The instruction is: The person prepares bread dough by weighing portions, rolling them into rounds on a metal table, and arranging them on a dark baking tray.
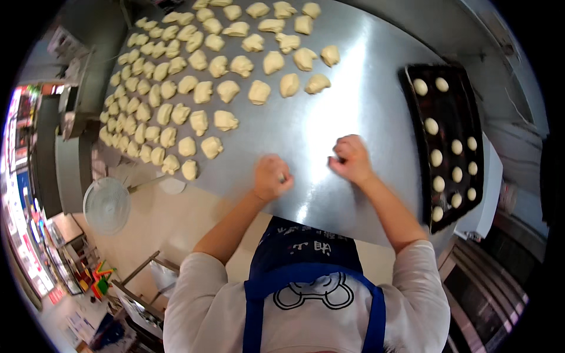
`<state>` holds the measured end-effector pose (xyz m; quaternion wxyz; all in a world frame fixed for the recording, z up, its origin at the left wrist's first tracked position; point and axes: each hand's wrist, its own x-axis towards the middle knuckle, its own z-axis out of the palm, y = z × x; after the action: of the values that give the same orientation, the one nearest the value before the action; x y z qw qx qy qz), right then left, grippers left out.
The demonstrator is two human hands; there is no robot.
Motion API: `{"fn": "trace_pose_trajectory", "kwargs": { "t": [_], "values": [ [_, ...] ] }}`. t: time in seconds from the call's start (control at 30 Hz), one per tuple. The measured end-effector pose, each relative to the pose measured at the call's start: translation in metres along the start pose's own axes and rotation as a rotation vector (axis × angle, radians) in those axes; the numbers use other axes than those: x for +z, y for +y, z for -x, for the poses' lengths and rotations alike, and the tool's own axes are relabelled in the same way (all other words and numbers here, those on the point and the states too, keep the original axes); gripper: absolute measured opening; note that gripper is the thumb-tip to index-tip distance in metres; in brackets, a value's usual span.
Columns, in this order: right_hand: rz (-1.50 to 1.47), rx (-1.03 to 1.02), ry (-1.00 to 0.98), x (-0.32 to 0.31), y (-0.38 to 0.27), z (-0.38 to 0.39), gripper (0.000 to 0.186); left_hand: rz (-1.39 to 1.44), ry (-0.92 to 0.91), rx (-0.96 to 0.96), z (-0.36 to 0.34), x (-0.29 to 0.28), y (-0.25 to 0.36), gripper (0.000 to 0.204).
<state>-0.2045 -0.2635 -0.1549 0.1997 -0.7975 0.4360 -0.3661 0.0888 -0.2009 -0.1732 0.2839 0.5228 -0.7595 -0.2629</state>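
Note:
Many pale, uneven dough pieces [259, 92] lie in loose rows over the left and far parts of a shiny metal table [282, 132]. Close to the table's near edge, my left hand [272, 177] is curled, knuckles up, slightly blurred. Farther right, my right hand [351, 159] is also curled, its fingers tucked under against the metal. Whatever lies beneath either palm is hidden. At the table's right side sits a dark baking tray [450, 109] bearing several smooth round dough balls [431, 126], set apart from one another.
To the left of the table stands a round fan [106, 205]. A wooden-framed chair [138, 282] is on the floor at lower left. My blue apron [306, 247] hangs close to the near table edge. Beyond the tray is a grey metal wall [500, 76].

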Motion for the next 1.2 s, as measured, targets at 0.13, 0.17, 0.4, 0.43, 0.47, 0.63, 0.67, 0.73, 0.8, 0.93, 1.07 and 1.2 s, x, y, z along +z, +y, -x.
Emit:
{"fn": "trace_pose_trajectory", "kwargs": {
  "t": [0.13, 0.17, 0.4, 0.43, 0.47, 0.63, 0.67, 0.73, 0.8, 0.93, 1.07, 1.2],
  "values": [
    [0.247, -0.171, -0.026, 0.040, 0.008, -0.061, 0.025, -0.234, 0.158, 0.192, -0.076, 0.029, 0.034, 0.028],
    [0.278, -0.208, -0.020, 0.039, 0.018, -0.072, 0.026, -0.196, 0.144, 0.211, -0.091, 0.028, 0.021, 0.028],
    [0.167, -0.046, -0.019, -0.003, 0.033, -0.027, 0.025, -0.054, 0.241, 0.251, -0.044, 0.001, -0.021, 0.022],
    [0.113, -0.077, -0.031, 0.002, 0.023, -0.021, 0.023, -0.038, 0.174, 0.268, -0.027, 0.003, -0.008, 0.022],
    [0.026, -0.064, -0.053, 0.019, 0.016, -0.017, 0.021, -0.017, 0.105, 0.282, -0.022, 0.008, 0.004, 0.022],
    [0.295, -0.307, -0.107, 0.034, 0.043, -0.098, 0.026, -0.123, -0.001, 0.200, -0.110, 0.008, -0.002, 0.026],
    [0.266, -0.308, -0.035, 0.019, 0.048, -0.108, 0.028, -0.106, -0.040, 0.161, -0.110, -0.001, -0.013, 0.026],
    [0.281, -0.177, -0.069, -0.005, 0.063, -0.103, 0.033, -0.074, 0.064, 0.145, -0.104, -0.012, -0.024, 0.028],
    [0.290, 0.027, -0.117, -0.010, 0.053, -0.080, 0.046, -0.029, 0.169, 0.096, -0.080, -0.010, -0.024, 0.031],
    [0.254, 0.259, 0.208, 0.022, 0.025, -0.047, 0.049, -0.048, 0.319, 0.026, -0.048, 0.002, 0.004, 0.038],
    [0.169, 0.294, 0.178, 0.015, 0.025, -0.055, 0.036, -0.039, 0.026, -0.083, -0.037, -0.011, 0.004, 0.043],
    [0.051, 0.428, 0.182, -0.040, -0.003, 0.028, 0.033, -0.073, 0.029, 0.034, 0.018, -0.055, -0.001, 0.041]
  ]
}}
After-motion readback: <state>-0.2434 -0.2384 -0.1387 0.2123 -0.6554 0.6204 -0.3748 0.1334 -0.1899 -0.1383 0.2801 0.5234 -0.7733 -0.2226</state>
